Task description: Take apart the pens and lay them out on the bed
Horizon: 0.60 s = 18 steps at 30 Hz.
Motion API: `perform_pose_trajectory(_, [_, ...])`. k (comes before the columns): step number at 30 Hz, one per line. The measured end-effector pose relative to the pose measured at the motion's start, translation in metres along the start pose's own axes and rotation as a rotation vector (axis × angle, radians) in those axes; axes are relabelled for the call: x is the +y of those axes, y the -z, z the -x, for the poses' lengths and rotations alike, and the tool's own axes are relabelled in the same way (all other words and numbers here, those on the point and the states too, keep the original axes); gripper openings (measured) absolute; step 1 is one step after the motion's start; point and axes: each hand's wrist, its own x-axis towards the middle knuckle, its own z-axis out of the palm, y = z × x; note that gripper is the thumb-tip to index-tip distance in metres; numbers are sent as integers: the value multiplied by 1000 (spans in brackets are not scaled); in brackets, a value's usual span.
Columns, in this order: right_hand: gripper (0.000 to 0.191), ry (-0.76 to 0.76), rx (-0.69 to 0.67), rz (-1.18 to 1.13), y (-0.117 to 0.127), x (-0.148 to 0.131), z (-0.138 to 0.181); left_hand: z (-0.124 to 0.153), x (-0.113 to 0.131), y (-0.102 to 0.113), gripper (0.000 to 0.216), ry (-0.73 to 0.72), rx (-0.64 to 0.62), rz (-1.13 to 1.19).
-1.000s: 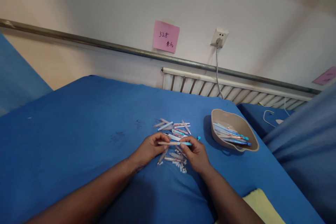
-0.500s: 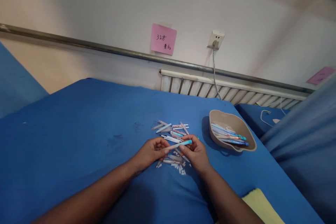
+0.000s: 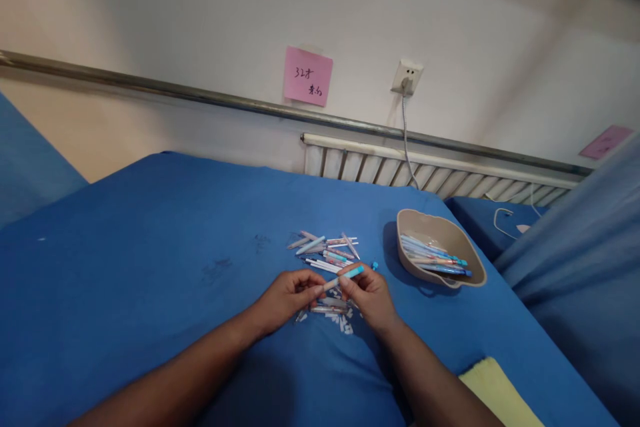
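Note:
A pale pen barrel with a light blue end (image 3: 354, 272) is held between my two hands, just above a heap of pen parts. My left hand (image 3: 295, 293) pinches its lower left end between thumb and fingers. Nearer the blue end, my right hand (image 3: 367, 292) is closed on the same pen. Beyond my hands lie several loose pen barrels (image 3: 311, 245) and thin white refills (image 3: 324, 266). Below my fingers are more pen parts (image 3: 330, 310) and small white pieces (image 3: 343, 325), partly covered by the hands. A small blue piece (image 3: 375, 266) rests just right of my right hand.
A beige basket (image 3: 467, 247) holding several pens (image 3: 435, 257) stands to the right on the blue-covered bed (image 3: 165, 247). A yellow cloth (image 3: 495, 390) lies at the lower right. Behind are a radiator (image 3: 360, 163), a metal rail (image 3: 225, 101) and a plugged-in cable (image 3: 406, 140).
My hands have come slightly closer together on the pen, so less of its pale barrel shows. The small blue piece beside my right hand is now more visible. The view has shifted slightly.

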Motion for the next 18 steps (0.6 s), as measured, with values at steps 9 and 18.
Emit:
perform_pose_trajectory(9, [25, -29, -43, -73, 0, 0, -1, 1, 0, -6, 40, -22, 69, 57])
perform_pose_trajectory(18, [35, -2, -36, -31, 14, -10, -6, 1, 3, -2, 27, -52, 35, 73])
